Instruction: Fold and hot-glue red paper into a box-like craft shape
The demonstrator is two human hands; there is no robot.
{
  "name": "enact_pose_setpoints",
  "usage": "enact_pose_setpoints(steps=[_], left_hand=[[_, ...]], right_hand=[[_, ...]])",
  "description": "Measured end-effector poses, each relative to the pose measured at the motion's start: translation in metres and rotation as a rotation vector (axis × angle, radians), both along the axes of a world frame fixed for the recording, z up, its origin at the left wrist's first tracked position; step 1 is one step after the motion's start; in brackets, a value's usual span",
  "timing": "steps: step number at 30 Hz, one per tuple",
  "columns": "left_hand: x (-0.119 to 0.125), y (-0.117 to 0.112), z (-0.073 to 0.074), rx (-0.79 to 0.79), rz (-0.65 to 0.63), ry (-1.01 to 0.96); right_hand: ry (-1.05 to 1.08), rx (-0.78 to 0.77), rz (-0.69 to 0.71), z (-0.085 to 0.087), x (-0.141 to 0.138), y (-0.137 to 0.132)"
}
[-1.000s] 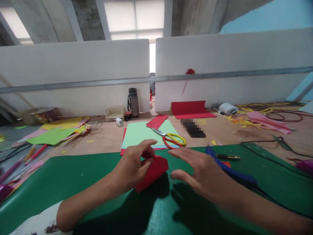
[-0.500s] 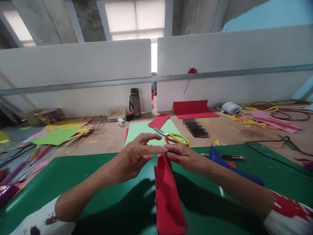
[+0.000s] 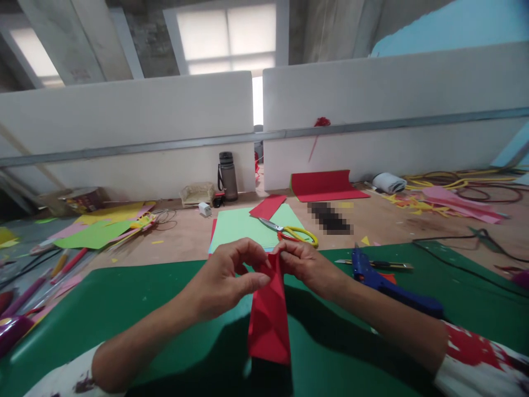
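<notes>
Folded paper [image 3: 269, 331], red and long, is at the lower centre of the frame, over the green mat [image 3: 165, 289]; its far end is up between the two hands and its near end points to the bottom edge, with dark shadow below; whether that near end touches the mat cannot be told.

The right hand [image 3: 309, 268] has its grip clamped on the paper's far end, thumb and fingers together at the right edge; the left hand [image 3: 221, 278] is at the left of that end, its thumb over the upper face and its forefinger bent towards the top, the two tips a little apart; whether its grip is pressing on the paper cannot be told.

Just beyond the hands, at the centre, scissors [image 3: 303, 234] with yellow and red handles lie partly on pale green sheets [image 3: 233, 220]; a red strip [image 3: 268, 207] lies across the far edge of these; right of centre, on the mat, are a blue glue gun [image 3: 378, 284] and, partly behind it, a cutter [image 3: 390, 265].

Farther back on the wooden surface [image 3: 392, 226] stand a bottle [image 3: 228, 179] and a tiny sofa [image 3: 198, 193], with a white charger [image 3: 204, 209] in front; a folded red sheet [image 3: 328, 187] lies right of centre; coloured papers [image 3: 93, 233] lie at the left.
</notes>
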State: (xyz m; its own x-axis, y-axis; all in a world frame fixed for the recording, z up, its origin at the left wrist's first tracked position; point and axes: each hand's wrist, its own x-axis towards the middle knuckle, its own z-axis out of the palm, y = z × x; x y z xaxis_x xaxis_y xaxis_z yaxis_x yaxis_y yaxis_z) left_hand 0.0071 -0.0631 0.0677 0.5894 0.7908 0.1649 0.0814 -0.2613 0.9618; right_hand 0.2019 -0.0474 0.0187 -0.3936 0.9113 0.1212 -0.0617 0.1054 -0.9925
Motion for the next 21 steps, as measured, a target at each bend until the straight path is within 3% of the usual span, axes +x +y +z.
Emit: enact_pose_setpoints(steps=[4, 7, 10, 13, 15, 18, 21], left_hand=[[0.006, 0.001, -0.011, -0.281, -0.080, -0.128], [0.010, -0.001, -0.013, -0.333, -0.069, -0.072], [0.011, -0.005, -0.009, -0.222, 0.068, -0.023], [0.009, -0.009, -0.005, -0.072, 0.284, -0.059], [0.007, -0.011, -0.005, -0.019, 0.366, -0.095], [0.004, -0.014, -0.011, 0.015, 0.390, -0.101], [0.000, -0.017, -0.017, 0.080, 0.380, -0.064]], right_hand=[[-0.043, 0.034, -0.038, 0.003, -0.006, 0.000], [-0.114, 0.099, -0.079, 0.007, -0.010, -0.001], [-0.160, 0.193, -0.187, 0.012, -0.009, -0.006], [-0.295, 0.401, -0.317, 0.020, -0.007, -0.017], [-0.419, 0.561, -0.296, 0.026, -0.008, -0.026], [-0.531, 0.658, -0.246, 0.028, -0.014, -0.036], [-0.538, 0.629, -0.184, 0.025, -0.022, -0.038]])
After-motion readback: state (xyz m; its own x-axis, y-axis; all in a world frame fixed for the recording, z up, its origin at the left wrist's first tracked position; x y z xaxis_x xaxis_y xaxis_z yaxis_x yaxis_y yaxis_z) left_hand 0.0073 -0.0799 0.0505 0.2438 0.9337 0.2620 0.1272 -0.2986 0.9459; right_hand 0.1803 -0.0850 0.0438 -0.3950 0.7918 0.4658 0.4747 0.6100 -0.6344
